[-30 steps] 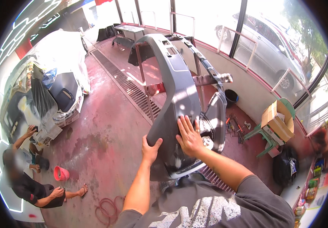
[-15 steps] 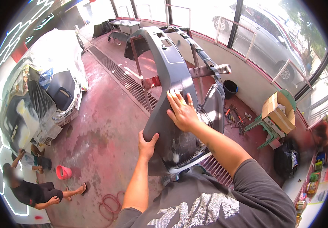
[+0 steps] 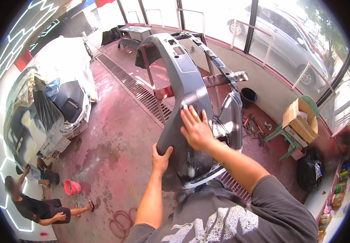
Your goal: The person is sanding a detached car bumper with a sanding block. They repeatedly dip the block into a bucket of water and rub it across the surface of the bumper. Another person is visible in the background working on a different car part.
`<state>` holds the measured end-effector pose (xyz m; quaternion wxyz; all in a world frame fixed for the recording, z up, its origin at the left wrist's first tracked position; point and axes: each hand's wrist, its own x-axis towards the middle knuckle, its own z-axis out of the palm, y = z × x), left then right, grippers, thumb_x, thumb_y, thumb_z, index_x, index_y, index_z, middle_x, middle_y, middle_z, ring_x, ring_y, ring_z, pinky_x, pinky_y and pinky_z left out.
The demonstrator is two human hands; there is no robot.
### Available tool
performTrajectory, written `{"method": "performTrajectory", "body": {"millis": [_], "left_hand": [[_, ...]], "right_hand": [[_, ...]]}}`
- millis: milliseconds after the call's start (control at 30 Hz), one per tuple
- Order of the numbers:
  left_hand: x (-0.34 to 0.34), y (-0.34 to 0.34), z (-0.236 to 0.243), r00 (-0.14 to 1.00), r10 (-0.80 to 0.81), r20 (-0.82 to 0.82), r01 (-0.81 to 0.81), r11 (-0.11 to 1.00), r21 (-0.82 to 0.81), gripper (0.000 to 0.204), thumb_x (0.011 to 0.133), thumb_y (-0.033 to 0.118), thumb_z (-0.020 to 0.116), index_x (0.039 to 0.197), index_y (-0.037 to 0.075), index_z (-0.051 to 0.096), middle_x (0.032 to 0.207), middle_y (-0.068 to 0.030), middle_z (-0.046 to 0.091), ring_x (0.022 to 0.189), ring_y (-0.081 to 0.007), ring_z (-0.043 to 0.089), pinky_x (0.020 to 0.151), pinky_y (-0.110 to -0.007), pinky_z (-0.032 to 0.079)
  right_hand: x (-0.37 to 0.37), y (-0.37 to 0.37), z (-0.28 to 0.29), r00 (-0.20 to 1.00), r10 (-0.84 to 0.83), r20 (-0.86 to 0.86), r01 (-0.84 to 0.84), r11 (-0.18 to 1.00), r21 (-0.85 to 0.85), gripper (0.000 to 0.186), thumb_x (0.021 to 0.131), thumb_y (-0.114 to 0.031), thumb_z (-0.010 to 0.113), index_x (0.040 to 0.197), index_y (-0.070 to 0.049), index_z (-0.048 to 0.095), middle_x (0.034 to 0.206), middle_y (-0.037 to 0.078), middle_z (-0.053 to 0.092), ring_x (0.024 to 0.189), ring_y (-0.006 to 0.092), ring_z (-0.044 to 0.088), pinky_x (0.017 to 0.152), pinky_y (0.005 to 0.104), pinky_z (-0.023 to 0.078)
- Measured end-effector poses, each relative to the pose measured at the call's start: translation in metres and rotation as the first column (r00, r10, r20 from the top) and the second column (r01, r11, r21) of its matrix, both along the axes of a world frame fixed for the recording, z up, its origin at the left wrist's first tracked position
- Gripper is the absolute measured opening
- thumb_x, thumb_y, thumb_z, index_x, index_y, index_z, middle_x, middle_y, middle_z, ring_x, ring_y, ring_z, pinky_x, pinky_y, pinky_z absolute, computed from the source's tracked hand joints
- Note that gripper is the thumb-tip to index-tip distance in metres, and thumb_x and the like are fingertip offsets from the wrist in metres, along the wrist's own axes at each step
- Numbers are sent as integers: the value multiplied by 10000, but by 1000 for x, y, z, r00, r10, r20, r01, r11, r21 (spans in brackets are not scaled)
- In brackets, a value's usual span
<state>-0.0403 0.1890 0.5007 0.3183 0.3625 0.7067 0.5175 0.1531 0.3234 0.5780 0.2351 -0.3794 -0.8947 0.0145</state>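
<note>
A large grey car bumper (image 3: 189, 87) stands on end in front of me, its surface dull with lighter patches. My left hand (image 3: 161, 160) is wrapped around its left edge, thumb on the face and fingers behind. Flat on the bumper's outer face lies my right hand (image 3: 197, 129), fingers stretched out. Whether anything thin is under that palm is hidden. Bars of a stand (image 3: 148, 67) show behind the bumper, with a wrapped crosspiece (image 3: 164, 93).
A covered car (image 3: 57, 52) stands left. Two people (image 3: 37, 206) are beside it near a pink bucket (image 3: 72, 187). A coiled hose (image 3: 120, 222) lies on the floor. Right are a black bucket (image 3: 248, 96), scattered tools (image 3: 254, 128) and a carton (image 3: 300, 121) on a green chair (image 3: 282, 139).
My right hand has slid slightly toward me over the bumper, still flat. My left hand keeps its hold on the edge. The whole view has shifted a little.
</note>
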Motion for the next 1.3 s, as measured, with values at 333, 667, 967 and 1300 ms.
{"method": "performTrajectory", "body": {"millis": [333,667,967,1300], "left_hand": [[-2,2,-9,1000,14,-23,-14,1000,6,841,850,514,922,1443,47,549,1281,-163,718,1182,-280,691,1028,-409,545],[0,4,-7,1000,22,3,-22,999,39,845,835,530,928,1413,34,561,1264,-169,726,1173,-284,699,1012,-415,554],[1,3,-4,1000,4,13,-5,999,34,833,845,530,922,1411,39,556,1272,-167,719,1177,-284,696,1025,-413,551],[-2,6,-2,1000,3,24,-3,1000,4,844,853,519,923,1424,30,538,1282,-139,707,1193,-254,672,1045,-398,537]], "right_hand": [[-26,23,38,981,-125,147,98,979,180,737,1055,-430,580,1633,-3,418,1754,147,338,1642,372,253,1282,704,122],[-12,78,63,983,-109,145,102,993,52,659,1134,-388,439,1664,-8,342,1753,209,310,1641,372,259,1315,601,175],[49,-100,-81,998,59,18,-55,985,-161,778,1071,-402,549,1687,5,306,1776,213,261,1673,373,173,1309,655,70],[52,-76,-72,1000,-3,-17,1,996,-94,729,1098,-415,499,1667,10,335,1767,214,274,1658,372,209,1309,632,112]]}}
